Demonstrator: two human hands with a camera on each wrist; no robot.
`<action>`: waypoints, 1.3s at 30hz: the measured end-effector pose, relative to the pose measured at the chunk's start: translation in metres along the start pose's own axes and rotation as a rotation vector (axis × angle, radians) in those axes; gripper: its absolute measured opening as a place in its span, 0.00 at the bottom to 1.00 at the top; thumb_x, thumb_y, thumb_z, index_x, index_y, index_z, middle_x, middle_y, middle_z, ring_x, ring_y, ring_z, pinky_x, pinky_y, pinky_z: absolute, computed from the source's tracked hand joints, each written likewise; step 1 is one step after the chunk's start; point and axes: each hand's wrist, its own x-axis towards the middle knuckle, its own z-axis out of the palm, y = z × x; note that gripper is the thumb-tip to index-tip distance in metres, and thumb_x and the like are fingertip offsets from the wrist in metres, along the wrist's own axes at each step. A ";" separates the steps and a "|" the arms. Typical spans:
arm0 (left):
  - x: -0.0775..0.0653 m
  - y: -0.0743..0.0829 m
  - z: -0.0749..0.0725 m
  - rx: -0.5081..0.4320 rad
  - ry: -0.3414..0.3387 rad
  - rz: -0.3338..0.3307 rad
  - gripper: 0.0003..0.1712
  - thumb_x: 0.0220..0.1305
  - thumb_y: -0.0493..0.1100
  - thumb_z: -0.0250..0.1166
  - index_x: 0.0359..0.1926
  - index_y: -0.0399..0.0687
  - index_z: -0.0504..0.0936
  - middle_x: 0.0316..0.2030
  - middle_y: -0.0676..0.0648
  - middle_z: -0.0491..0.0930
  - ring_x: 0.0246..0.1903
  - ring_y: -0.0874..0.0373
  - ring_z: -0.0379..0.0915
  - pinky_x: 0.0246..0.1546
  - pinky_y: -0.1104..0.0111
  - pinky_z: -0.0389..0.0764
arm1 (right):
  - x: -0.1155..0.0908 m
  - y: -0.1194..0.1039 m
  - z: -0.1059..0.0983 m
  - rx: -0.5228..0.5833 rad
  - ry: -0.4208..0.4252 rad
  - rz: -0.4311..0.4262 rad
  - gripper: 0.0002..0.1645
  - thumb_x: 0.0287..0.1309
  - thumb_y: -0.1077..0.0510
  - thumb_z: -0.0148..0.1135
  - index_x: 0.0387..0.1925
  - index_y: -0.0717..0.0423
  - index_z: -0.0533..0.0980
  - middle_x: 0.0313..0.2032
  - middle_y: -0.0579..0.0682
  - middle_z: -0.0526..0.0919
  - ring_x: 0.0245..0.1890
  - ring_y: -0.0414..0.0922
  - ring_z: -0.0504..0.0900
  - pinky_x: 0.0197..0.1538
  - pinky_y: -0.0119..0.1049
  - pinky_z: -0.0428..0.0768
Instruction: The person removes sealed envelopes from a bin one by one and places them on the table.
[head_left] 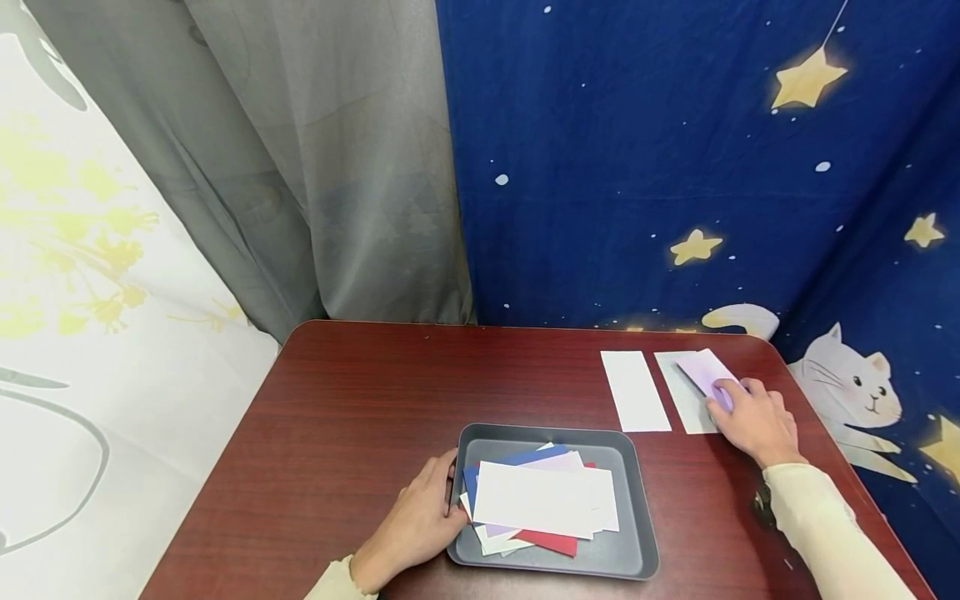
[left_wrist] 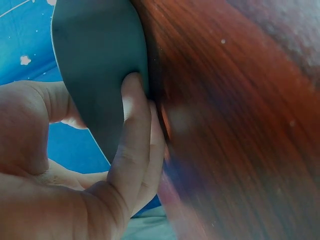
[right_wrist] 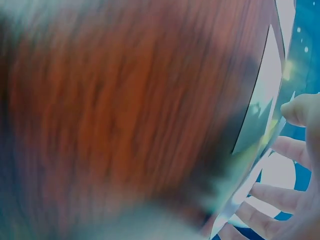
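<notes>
My left hand (head_left: 420, 518) grips the left wall of a grey rectangular tray (head_left: 636, 533). In the left wrist view the fingers press on the outside of the tray wall (left_wrist: 95, 50), with the thumb on its other side. A loose pile lies in the tray: white cards (head_left: 532, 500) on top, blue (head_left: 536, 455), red (head_left: 551, 542) and lavender ones showing beneath. At the table's far right, my right hand (head_left: 756, 419) pinches a lavender card (head_left: 703, 371) by its near end. It is tilted over a pale card (head_left: 697, 419) and covers part of it.
A white card (head_left: 636, 392) lies flat left of the pale one, a narrow strip of table between them. The brown wooden table (head_left: 360, 400) has rounded far corners. Behind it hang a grey curtain (head_left: 375, 167) and a blue star-patterned curtain (head_left: 585, 167).
</notes>
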 end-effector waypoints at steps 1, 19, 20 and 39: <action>0.000 0.000 0.000 -0.001 0.000 0.000 0.43 0.49 0.39 0.65 0.69 0.38 0.65 0.48 0.50 0.74 0.39 0.61 0.72 0.37 0.60 0.75 | 0.000 0.002 0.000 0.001 -0.008 0.012 0.35 0.69 0.36 0.49 0.65 0.55 0.67 0.60 0.73 0.60 0.50 0.74 0.61 0.41 0.71 0.67; 0.000 -0.002 0.003 0.010 0.008 0.015 0.42 0.48 0.39 0.65 0.68 0.39 0.66 0.47 0.52 0.74 0.38 0.61 0.72 0.36 0.61 0.75 | 0.003 0.034 -0.001 0.043 -0.038 0.189 0.35 0.71 0.37 0.44 0.64 0.60 0.64 0.57 0.78 0.56 0.48 0.79 0.58 0.42 0.72 0.61; 0.000 -0.002 0.003 0.010 0.008 0.016 0.42 0.48 0.39 0.65 0.68 0.39 0.66 0.47 0.52 0.74 0.38 0.61 0.73 0.36 0.61 0.75 | 0.003 0.035 -0.001 0.044 -0.041 0.193 0.36 0.71 0.36 0.44 0.64 0.60 0.63 0.57 0.78 0.56 0.49 0.79 0.58 0.42 0.72 0.61; 0.001 -0.003 0.001 0.010 0.001 0.019 0.42 0.48 0.39 0.65 0.68 0.40 0.66 0.47 0.52 0.74 0.39 0.60 0.73 0.37 0.60 0.74 | 0.007 0.035 0.000 0.049 -0.063 0.213 0.40 0.69 0.33 0.46 0.64 0.61 0.62 0.55 0.79 0.55 0.49 0.78 0.55 0.45 0.73 0.58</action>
